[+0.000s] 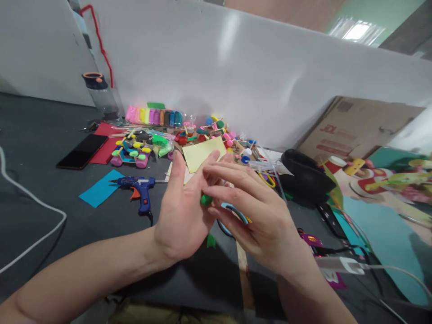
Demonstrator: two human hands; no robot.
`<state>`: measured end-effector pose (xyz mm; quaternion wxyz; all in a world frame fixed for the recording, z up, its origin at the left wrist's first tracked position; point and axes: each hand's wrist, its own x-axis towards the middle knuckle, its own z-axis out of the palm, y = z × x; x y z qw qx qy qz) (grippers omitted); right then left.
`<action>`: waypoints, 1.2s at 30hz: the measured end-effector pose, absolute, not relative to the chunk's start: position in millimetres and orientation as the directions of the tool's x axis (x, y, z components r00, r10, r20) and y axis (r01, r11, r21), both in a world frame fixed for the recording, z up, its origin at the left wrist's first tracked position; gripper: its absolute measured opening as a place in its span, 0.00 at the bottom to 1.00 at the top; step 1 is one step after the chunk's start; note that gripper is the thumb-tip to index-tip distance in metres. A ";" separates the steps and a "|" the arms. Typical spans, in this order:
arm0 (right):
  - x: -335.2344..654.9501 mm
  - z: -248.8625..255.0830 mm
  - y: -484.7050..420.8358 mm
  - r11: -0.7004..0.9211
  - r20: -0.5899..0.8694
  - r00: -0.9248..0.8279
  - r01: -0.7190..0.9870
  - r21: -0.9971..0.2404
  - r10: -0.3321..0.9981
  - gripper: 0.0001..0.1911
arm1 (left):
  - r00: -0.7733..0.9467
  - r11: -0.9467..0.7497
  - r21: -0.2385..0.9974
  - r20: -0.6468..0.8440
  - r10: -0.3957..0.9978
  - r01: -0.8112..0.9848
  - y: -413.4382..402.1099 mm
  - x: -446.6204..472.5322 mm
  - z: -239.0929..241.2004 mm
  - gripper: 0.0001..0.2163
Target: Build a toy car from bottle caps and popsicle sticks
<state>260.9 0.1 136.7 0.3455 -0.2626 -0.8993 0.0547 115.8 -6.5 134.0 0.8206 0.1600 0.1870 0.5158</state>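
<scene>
My left hand (pixel 184 211) is held flat and upright over the dark table (pixel 40 189), fingers stretched out. My right hand (pixel 256 211) lies against its palm, fingers extended. Between the two palms sits a small lump of green clay (pixel 206 199), pressed from both sides. A second green clay piece (pixel 211 241) lies on the table just below the hands. A blue glue gun (pixel 140 189) rests left of my left hand.
A yellow paper sheet (pixel 202 153), clay bars in a pack (pixel 153 116) and several small clay-and-stick models (pixel 135 153) crowd the back. A phone (pixel 83 150), a water bottle (pixel 101 96), blue paper (pixel 99 188), a black round object (pixel 305 173), a cardboard box (pixel 357 130) and cables surround them.
</scene>
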 end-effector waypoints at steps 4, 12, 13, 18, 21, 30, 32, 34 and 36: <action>257.8 135.9 0.4 0.852 0.620 -0.588 0.415 -0.320 0.519 0.05 | 0.346 0.357 0.498 -0.118 0.931 -0.790 -2.5 117.6 132.6 0.40; 266.5 124.2 17.1 0.488 0.416 -0.278 0.292 -0.822 0.866 0.02 | 0.055 -0.035 0.681 0.110 0.992 -0.731 14.9 99.6 139.7 0.22; 267.9 119.6 22.4 0.421 0.354 -0.270 0.253 -0.871 0.895 0.03 | 0.025 -0.094 0.724 0.152 0.988 -0.683 16.0 93.9 139.5 0.19; 264.0 90.6 42.9 0.152 0.067 -0.328 0.241 -0.959 0.942 0.08 | -0.009 -0.387 0.883 0.399 0.917 -0.267 21.3 63.7 109.9 0.09; 256.6 72.6 48.3 0.091 -0.041 -0.384 0.319 -0.943 0.922 0.07 | -0.055 -0.398 0.914 0.394 0.917 -0.082 24.5 49.5 78.4 0.07; 251.3 52.7 60.2 0.045 -0.140 -0.342 0.481 -0.876 0.929 0.05 | -0.097 -0.277 0.959 0.281 0.955 0.054 25.1 30.9 38.9 0.07; 251.1 52.9 61.6 0.035 -0.158 -0.326 0.516 -0.856 0.932 0.06 | -0.121 -0.230 0.964 0.246 0.962 0.131 24.2 33.2 41.2 0.06; 250.1 52.9 61.9 0.018 -0.189 -0.333 0.530 -0.848 0.924 0.07 | -0.124 -0.194 0.962 0.220 0.968 0.193 23.6 36.0 44.0 0.06; 248.7 52.4 61.6 0.006 -0.212 -0.350 0.530 -0.848 0.912 0.07 | -0.110 -0.178 0.955 0.208 0.972 0.237 23.5 37.7 45.7 0.07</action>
